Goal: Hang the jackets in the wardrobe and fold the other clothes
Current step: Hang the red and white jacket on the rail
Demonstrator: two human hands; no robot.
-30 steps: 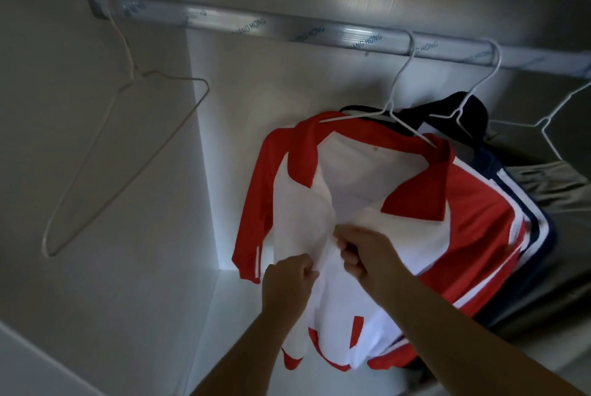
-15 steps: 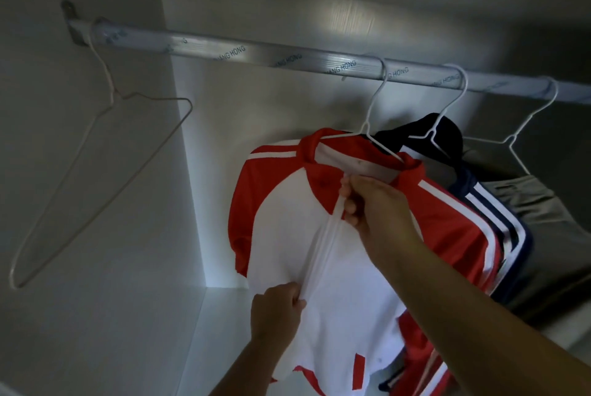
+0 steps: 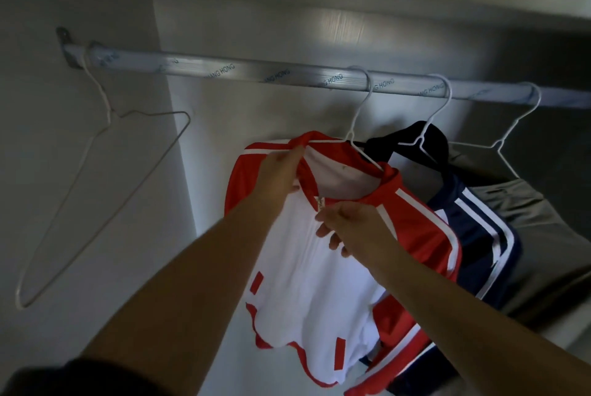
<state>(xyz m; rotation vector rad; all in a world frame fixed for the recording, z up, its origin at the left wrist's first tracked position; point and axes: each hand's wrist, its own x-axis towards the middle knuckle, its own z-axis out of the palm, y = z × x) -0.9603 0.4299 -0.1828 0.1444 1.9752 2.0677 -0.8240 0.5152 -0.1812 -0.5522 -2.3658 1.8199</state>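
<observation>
A red and white jacket (image 3: 307,271) hangs on a white wire hanger (image 3: 360,114) from the metal rail (image 3: 256,71) of the wardrobe, about at the middle of the rail. Its zip is closed almost up to the collar, and the zip pull (image 3: 319,202) sits just under the red collar. The left hand (image 3: 278,175) holds the side of the collar that faces the left end of the rail, with its fingers curled around the red cloth. The right hand (image 3: 348,226) is just below the pull; its thumb and forefinger pinch the white front of the jacket at the zip, and the other fingers are loosely bent. Just beside, toward the right end of the rail, a navy jacket (image 3: 473,229) with white stripes hangs on a second white hanger (image 3: 419,139) and touches the red sleeve. Further right a grey garment (image 3: 527,219) hangs on a third hanger (image 3: 499,146). Near the left end of the rail, close to its bracket (image 3: 65,43), an empty wire hanger (image 3: 110,114) hangs tilted, well apart from the clothes. A dark sleeve (image 3: 80,376) shows at the bottom left.
</observation>
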